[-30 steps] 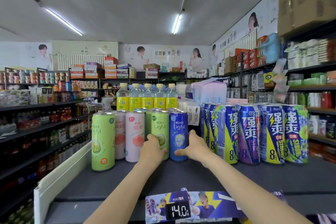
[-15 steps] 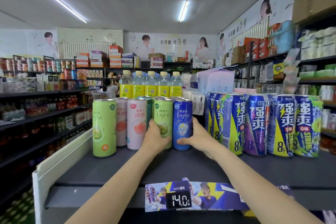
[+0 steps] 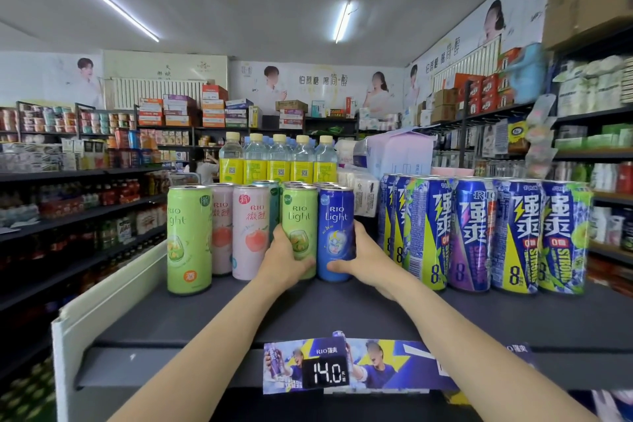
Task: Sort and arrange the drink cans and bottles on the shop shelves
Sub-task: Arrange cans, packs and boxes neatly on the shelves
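On the dark top shelf stand slim cans. My left hand grips a green RIO Light can low on its left side. My right hand grips the blue RIO Light can beside it, thumb across its base. Both cans stand upright and touch each other. To their left are two pink peach cans and another green RIO Light can, which stands further forward. More cans sit behind them, mostly hidden.
A row of tall blue RIO Strong cans fills the shelf's right side, close to my right wrist. Yellow-labelled bottles stand at the back. A 14.0 price tag hangs on the front edge. A white side panel bounds the left.
My hands have closed further round the green and blue cans. The view has shifted slightly; the cans stay in place on the shelf.
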### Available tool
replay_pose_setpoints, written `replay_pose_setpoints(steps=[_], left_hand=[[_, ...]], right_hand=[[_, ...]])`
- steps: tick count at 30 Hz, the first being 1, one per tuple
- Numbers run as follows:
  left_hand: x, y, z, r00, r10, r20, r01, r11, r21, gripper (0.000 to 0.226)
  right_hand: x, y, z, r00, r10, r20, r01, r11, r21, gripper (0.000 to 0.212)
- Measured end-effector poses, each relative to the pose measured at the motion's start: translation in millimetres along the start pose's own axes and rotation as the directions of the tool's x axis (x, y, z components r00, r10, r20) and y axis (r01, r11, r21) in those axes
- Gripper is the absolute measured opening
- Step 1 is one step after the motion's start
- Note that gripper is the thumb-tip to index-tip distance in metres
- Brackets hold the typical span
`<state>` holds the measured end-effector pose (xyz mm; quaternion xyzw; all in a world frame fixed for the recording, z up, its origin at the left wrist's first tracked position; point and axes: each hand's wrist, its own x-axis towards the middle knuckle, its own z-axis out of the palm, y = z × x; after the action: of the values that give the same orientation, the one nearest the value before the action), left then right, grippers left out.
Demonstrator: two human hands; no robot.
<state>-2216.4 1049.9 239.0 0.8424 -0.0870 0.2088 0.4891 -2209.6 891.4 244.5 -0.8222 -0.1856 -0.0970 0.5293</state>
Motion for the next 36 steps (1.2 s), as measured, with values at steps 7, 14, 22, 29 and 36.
replay_pose_setpoints(steps=[7, 14, 22, 29, 36], left_hand=[[-2, 6, -5, 1.000, -0.026, -0.012, 0.027, 0.997, 0.079, 0.068], [-3, 7, -6, 0.998, -0.062, 0.023, 0.065, 0.985, -0.158, 0.068], [0, 8, -8, 0.998, -0.063, 0.017, 0.065, 0.987, -0.146, 0.062], [-6, 9, 0, 0.995, -0.036, -0.097, 0.040, 0.999, 0.034, 0.054], [-8, 14, -2, 0.992, -0.057, -0.108, 0.077, 0.979, 0.191, 0.056]], right_hand=[[-3, -6, 7, 0.998, -0.033, -0.052, 0.026, 0.991, -0.131, 0.090], [-5, -6, 6, 0.998, -0.047, -0.046, 0.041, 0.991, -0.125, 0.086], [-4, -10, 11, 0.998, -0.040, -0.052, 0.034, 0.993, -0.110, 0.082], [-4, -9, 15, 0.997, -0.022, -0.077, 0.013, 0.993, -0.116, 0.081], [-9, -16, 13, 0.994, -0.039, -0.103, 0.015, 0.975, -0.222, 0.082]])
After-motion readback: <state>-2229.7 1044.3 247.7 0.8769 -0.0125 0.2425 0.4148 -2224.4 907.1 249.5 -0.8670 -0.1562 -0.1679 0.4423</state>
